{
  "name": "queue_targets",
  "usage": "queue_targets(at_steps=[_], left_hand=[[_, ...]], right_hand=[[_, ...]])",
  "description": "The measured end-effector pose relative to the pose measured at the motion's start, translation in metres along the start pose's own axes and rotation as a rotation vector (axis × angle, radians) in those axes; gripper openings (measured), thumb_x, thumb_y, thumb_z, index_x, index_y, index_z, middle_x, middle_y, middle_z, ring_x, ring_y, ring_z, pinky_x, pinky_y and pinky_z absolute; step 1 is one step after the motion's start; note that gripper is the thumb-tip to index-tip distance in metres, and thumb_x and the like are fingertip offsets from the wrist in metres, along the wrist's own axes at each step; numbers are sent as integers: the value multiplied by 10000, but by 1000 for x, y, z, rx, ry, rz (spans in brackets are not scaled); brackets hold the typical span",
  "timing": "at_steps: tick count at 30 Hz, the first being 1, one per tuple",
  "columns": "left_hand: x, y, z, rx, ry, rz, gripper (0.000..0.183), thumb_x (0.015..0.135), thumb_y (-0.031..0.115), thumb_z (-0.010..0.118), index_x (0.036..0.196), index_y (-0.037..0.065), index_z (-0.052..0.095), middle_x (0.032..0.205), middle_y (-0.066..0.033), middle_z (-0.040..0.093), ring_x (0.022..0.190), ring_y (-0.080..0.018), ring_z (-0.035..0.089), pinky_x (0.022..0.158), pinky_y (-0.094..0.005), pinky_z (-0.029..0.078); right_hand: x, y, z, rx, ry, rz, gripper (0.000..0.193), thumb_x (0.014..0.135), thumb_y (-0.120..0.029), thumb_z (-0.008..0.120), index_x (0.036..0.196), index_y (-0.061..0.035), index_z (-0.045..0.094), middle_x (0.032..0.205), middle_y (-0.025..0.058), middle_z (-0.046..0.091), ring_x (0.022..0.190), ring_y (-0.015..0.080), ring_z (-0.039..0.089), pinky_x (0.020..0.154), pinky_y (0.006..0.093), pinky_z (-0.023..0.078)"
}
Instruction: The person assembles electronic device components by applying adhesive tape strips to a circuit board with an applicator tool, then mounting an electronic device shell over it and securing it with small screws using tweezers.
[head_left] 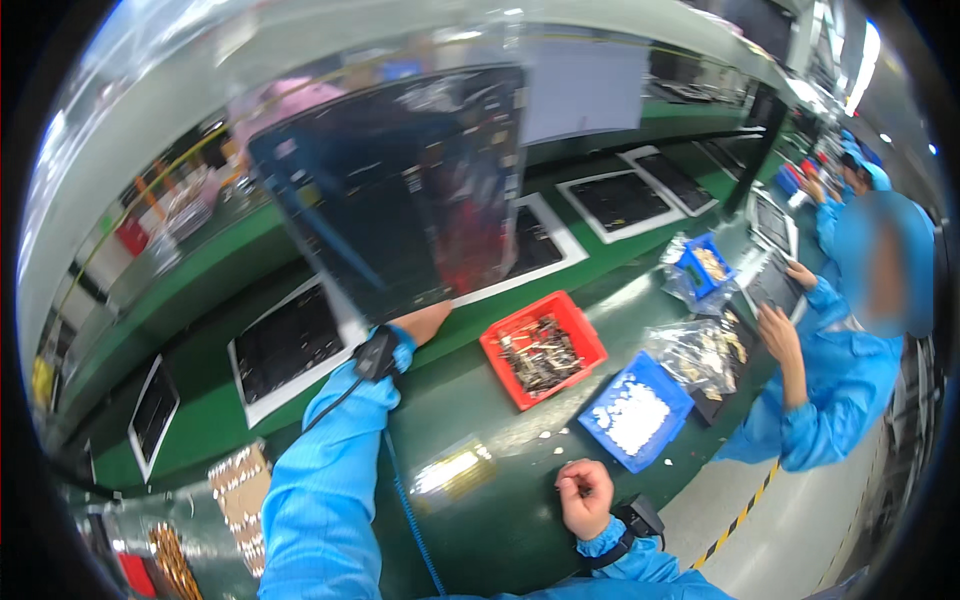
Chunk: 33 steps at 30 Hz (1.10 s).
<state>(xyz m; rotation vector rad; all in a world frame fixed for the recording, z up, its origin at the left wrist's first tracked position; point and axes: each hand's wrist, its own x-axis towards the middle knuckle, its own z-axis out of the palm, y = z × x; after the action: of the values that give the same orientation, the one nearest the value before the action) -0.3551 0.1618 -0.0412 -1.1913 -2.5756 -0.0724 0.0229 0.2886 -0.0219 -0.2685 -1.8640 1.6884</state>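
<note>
My left hand (427, 321) grips the lower edge of a large dark glossy panel (385, 190), raised upright above the bench and slightly blurred. Most of its fingers are hidden behind the panel. Near the front edge of the green bench, my right hand (586, 497) is closed, fingers curled in; whatever it may hold is hidden. Between my hands stands a red bin (578, 374) filled with small metal pieces (538, 350). Right of that is a blue bin (610, 450) with small white pieces (632, 412), a few of them loose on the bench near my right hand.
White-edged dark panels (618, 203) line the green shelf behind. At right, a co-worker in blue (845, 395) handles another panel (772, 285) near a small blue bin (697, 285) and clear plastic bags (690, 352). A coiled blue cord (402, 490) crosses the bench. Cardboard (240, 500) lies left.
</note>
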Motion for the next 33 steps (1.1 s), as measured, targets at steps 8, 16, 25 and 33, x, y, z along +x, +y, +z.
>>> queue_targets(at_steps=[8,16,25,33], left_hand=[[-42,-12,-25,-65,181,-246,216,801,148,452,903,84,632,884,-168,624,847,-343,590,756,-406,460],[-113,-57,-68,-1655,851,-1217,229,842,116,436,1064,68,407,1038,-175,525,917,-314,575,790,-453,493],[-108,-80,-91,-1086,1471,-1199,479,649,-4,654,1096,-22,483,980,-119,572,783,-197,541,725,-345,459],[-215,-81,-234,-965,1571,-787,236,856,174,585,967,-34,570,888,-63,578,772,-120,515,715,-266,432]], right_hand=[[2,-4,3,10,24,16,91,797,-22,584,872,-38,534,751,12,515,580,49,471,490,193,359],[11,-12,-24,-191,95,2,88,779,40,535,838,-24,536,750,33,533,637,96,498,573,222,417],[10,-12,-32,-930,-184,-231,232,641,-87,606,867,-133,631,812,30,546,664,243,587,571,355,487],[9,-15,-31,-611,-83,-140,220,630,-100,681,832,-71,596,786,75,576,688,231,605,607,332,487]])
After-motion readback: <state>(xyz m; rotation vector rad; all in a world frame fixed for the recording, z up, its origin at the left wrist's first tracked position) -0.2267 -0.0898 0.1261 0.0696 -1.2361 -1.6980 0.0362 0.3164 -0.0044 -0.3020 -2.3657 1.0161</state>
